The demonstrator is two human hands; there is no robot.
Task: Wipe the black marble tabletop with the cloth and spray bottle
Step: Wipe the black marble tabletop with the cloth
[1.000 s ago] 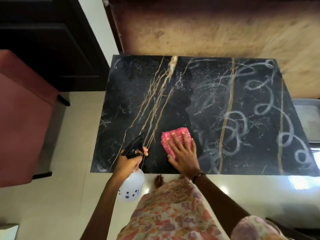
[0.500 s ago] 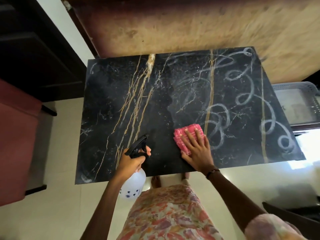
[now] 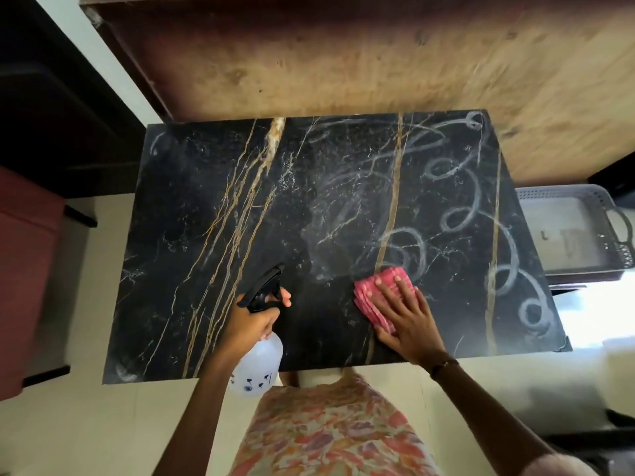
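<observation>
The black marble tabletop [image 3: 213, 207] has gold veins and white looping chalk-like marks over its right half. My left hand [image 3: 252, 319] grips a translucent white spray bottle [image 3: 257, 365] with a black trigger head, held above the near edge, nozzle pointing over the table. My right hand [image 3: 407, 316] lies flat, fingers spread, pressing a folded pink cloth [image 3: 369, 297] onto the marble near the front edge, right of centre. A dark smear-free patch lies between the bottle and the cloth.
A wooden panel [image 3: 343, 63] borders the table's far edge. A grey perforated plastic basket [image 3: 570, 228] sits to the right, lower than the tabletop. A red upholstered seat [image 3: 24, 269] stands at the left. Pale tiled floor [image 3: 86, 431] surrounds the table.
My right hand has slid the pink cloth to the right along the front of the table. The left hand keeps the bottle in about the same place. My head view shifted.
</observation>
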